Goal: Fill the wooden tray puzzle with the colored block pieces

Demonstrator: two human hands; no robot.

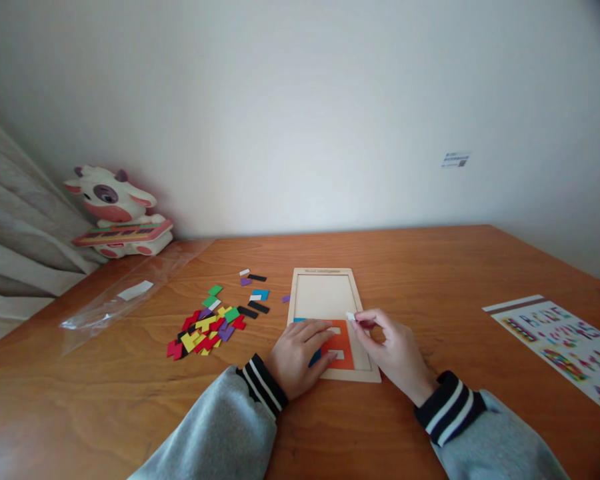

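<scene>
- A pale wooden tray (pixel 323 272) lies flat on the brown worktop (pixel 430 267), in front of the person and under both hands.
- Orange pieces (pixel 347 343) and blue pieces (pixel 314 358) lie inside the tray's near part; two small pale rectangles show amid the orange, and whether these are pieces or bare tray, I cannot tell.
- The tray's far part shows pale wood, as does a strip along its right side; I judge it roughly half covered, though fingers hide some of it.
- Many loose pieces (pixel 205 325) in red, yellow, green, purple, black, blue and white lie outside, left of the tray, most in an overlapping heap. One purple piece (pixel 286 299) is just beside the tray's left edge.
- The tray's long axis runs away from the person, near end to far end; its printed end points towards the wall (pixel 300 133).
- The left hand (pixel 293 360) lies palm down over the tray's near left part, fingers extended and slightly apart.
- The right hand (pixel 397 347) pinches a small white piece (pixel 350 316) between thumb and fingertips, at the tray's right side. The piece's own long axis is too small to tell.
</scene>
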